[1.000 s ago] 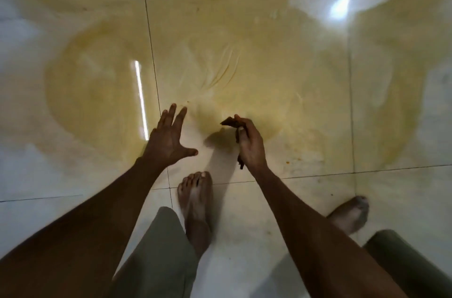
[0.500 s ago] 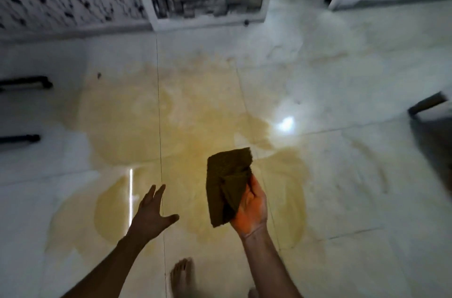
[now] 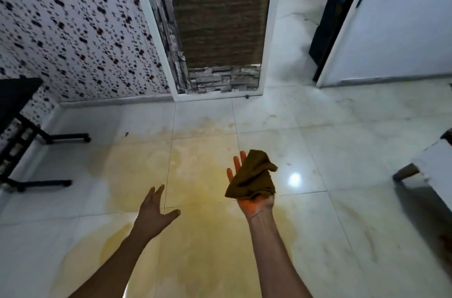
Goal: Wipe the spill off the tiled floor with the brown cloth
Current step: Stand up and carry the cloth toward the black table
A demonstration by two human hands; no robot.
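A wide yellowish spill (image 3: pixel 200 175) spreads over the pale tiled floor (image 3: pixel 354 151) in the middle of the view. My right hand (image 3: pixel 254 202) is raised palm up, well above the floor, with the crumpled brown cloth (image 3: pixel 252 175) resting in it and draped over the fingers. The palm is stained orange. My left hand (image 3: pixel 154 212) hovers beside it on the left, fingers spread, holding nothing. Both hands are above the spill, not touching the floor.
A black metal stand (image 3: pixel 29 141) with two floor bars sits at the left by the speckled wall (image 3: pixel 73 28). A stone-clad pillar (image 3: pixel 220 28) rises ahead. An open doorway (image 3: pixel 300 28) lies to its right, and white furniture (image 3: pixel 433 170) stands at the right edge.
The view has swung up from the floor to the room. My right hand has lifted the cloth off the floor and turned palm up; my left hand rose with it.
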